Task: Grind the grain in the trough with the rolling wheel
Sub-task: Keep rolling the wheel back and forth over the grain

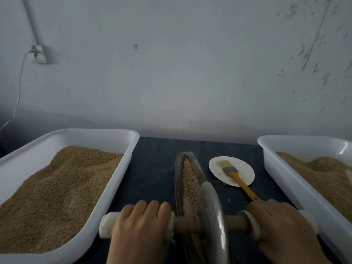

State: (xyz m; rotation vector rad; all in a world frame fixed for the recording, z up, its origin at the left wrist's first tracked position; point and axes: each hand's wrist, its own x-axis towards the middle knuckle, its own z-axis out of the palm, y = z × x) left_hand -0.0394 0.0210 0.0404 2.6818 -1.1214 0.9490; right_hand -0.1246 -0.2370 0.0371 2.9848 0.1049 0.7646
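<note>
A narrow boat-shaped metal trough (179, 178) lies lengthwise on the dark table, with a strip of tan grain (189, 178) along its groove. A grey metal rolling wheel (213, 216) stands upright in the near end of the trough on a wooden axle (187, 224) with white-wrapped handles. My left hand (141, 229) is closed over the left handle. My right hand (280, 225) is closed over the right handle. The near tip of the trough is hidden behind the wheel.
A white tub (122, 168) full of tan grain stands at the left, and another white tub (282, 168) of grain at the right. A small white plate (245, 168) beside the trough carries a brush (236, 176) with an orange handle. A wall rises behind the table.
</note>
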